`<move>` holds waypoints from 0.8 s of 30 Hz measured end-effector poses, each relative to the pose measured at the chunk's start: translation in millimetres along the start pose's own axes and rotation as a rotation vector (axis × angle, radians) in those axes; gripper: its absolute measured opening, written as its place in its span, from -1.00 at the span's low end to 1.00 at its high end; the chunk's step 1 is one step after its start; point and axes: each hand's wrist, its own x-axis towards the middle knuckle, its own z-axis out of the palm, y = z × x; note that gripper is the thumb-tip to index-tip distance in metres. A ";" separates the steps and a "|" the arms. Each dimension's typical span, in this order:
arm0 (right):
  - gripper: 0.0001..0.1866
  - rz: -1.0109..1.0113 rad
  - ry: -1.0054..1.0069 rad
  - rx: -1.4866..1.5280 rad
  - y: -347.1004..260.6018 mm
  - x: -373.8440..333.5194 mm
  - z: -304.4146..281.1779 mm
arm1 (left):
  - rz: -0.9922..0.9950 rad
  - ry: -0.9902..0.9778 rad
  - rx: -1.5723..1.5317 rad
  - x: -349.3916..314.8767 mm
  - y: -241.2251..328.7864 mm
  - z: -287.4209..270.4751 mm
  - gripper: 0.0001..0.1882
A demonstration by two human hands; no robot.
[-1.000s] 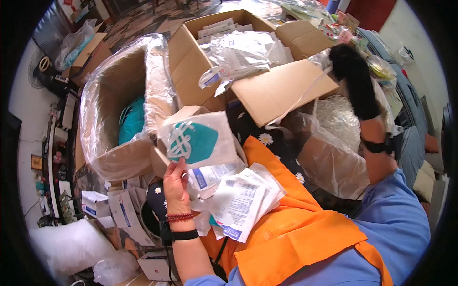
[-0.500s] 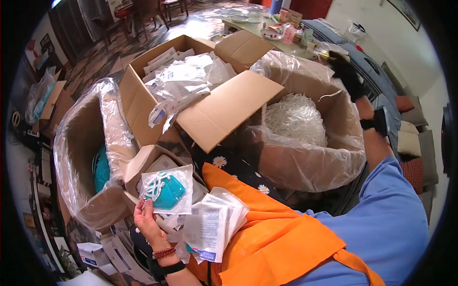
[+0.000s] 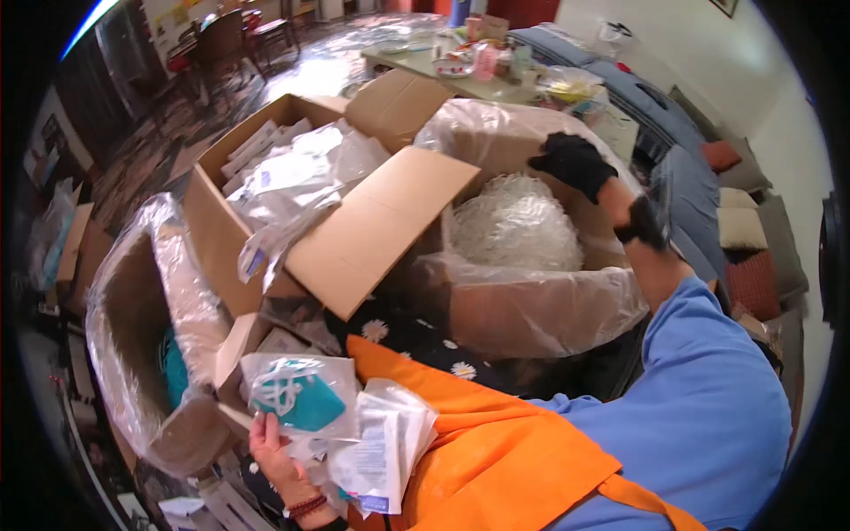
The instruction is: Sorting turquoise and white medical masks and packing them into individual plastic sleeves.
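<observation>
My left hand [image 3: 276, 450] pinches the lower left edge of a clear packet [image 3: 305, 394] with a teal face mask and white straps inside. Under it, a stack of printed flat mask packets [image 3: 376, 451] rests on my lap, against the orange apron [image 3: 496, 442]. My right hand [image 3: 574, 164], in a black glove, hovers over the far right part of a plastic-lined box. A heap of thin white elastic straps [image 3: 513, 221] lies in that box, left of and below the glove. The dark glove hides how its fingers are set and whether they hold anything.
An open cardboard box [image 3: 212, 239] full of packets stands ahead, its flap [image 3: 381, 230] angled toward me. At left, another plastic-lined box [image 3: 119, 310] contains teal masks [image 3: 173, 367]. A cluttered table [image 3: 407, 62] and blue sofa [image 3: 691, 186] stand beyond.
My right hand has swung left and down, from beyond the strap box's right edge to above its inside. The left hand still grips the mask packet. The whole view has shifted.
</observation>
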 end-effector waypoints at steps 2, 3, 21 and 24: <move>-0.62 -0.048 0.041 0.700 -40.7 -14.2 -4.5 | -0.058 0.007 -0.016 -7.6 9.3 4.9 -0.70; -0.64 -0.082 -0.249 1.190 -49.4 -14.4 5.2 | -0.052 -0.010 -0.030 -5.2 7.3 8.7 -0.68; -0.71 -0.308 -0.907 1.708 -363.2 -101.4 -61.0 | -0.015 0.027 -0.407 -24.9 17.3 32.6 -0.72; -0.74 -0.327 -0.803 1.605 -359.1 -85.9 -43.8 | -0.035 0.041 -0.717 -10.0 25.0 16.0 -0.73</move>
